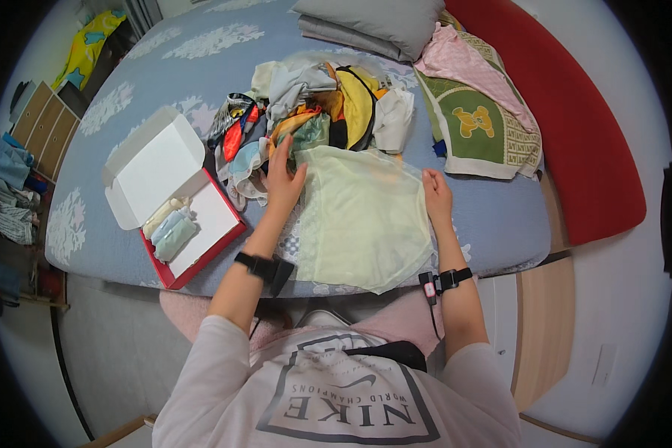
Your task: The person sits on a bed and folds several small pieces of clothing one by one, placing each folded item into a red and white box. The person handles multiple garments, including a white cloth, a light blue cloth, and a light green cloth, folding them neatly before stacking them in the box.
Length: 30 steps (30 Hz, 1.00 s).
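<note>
A pale yellow-green garment (369, 224), thin, with a sheer band along its left side, lies spread flat on the bed in front of me. At its upper left edge is my left hand (284, 182), fingers apart and the thumb near the fabric. My right hand (438, 196) has its fingers curled onto the garment's upper right edge. To the left stands a red and white cardboard box (215, 246), lid raised. Inside it, along the left, lie several rolled cloth pieces (173, 227) in cream, pale blue and pale green.
Beyond the garment is a heap of mixed clothes (313, 106). A green towel (470, 123) with a bear and a pink cloth (465, 67) lie at the right. Grey folded bedding (375, 22) is at the back. A red padded headboard (582, 123) borders the blue patterned bed (145, 101).
</note>
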{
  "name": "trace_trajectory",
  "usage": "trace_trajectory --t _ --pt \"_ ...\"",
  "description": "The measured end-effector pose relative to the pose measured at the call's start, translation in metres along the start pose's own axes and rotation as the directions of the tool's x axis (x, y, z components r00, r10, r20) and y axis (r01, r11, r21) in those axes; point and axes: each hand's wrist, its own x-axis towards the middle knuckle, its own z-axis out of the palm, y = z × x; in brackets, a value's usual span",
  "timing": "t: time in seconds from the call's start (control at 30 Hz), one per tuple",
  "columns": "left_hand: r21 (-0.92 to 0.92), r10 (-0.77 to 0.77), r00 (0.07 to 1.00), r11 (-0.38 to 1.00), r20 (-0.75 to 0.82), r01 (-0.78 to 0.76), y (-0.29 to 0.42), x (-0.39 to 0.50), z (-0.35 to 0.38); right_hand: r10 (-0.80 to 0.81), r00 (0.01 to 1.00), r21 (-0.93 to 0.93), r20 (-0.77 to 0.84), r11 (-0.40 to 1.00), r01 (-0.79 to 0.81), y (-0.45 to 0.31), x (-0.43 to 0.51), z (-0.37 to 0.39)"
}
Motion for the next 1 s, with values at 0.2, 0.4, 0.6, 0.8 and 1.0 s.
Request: trace_trajectory --t 0.2,0.4,0.6,0.8,1.0 --pt "0.105 0.279 0.665 0.874 0.693 -0.475 0.075 -0.074 -0.081 0.059 0.993 0.148 0.098 0.986 -0.074 -0.018 0.0 -0.022" --pt "0.332 -0.103 0.659 0.914 0.745 -0.232 0.112 -0.096 -0.128 -0.417 0.817 -0.192 0.399 0.833 0.519 -0.079 -0.046 0.006" --pt "0.289 0.11 0.885 0.921 0.453 -0.262 0.129 -0.072 -0.11 -0.469 0.647 -0.272 0.602 0.641 0.718 -0.13 -0.104 0.091" --pt "0.174 0.118 0.907 0.964 0.404 -0.202 0.12 -0.051 -0.07 -0.417 0.521 -0.061 0.745 0.735 0.675 -0.155 -0.109 0.128" --pt "-0.195 -0.033 0.652 0.942 0.758 0.274 0.085 -0.055 -0.03 -0.282 0.21 0.228 0.936 0.941 0.249 -0.159 -0.109 0.098"
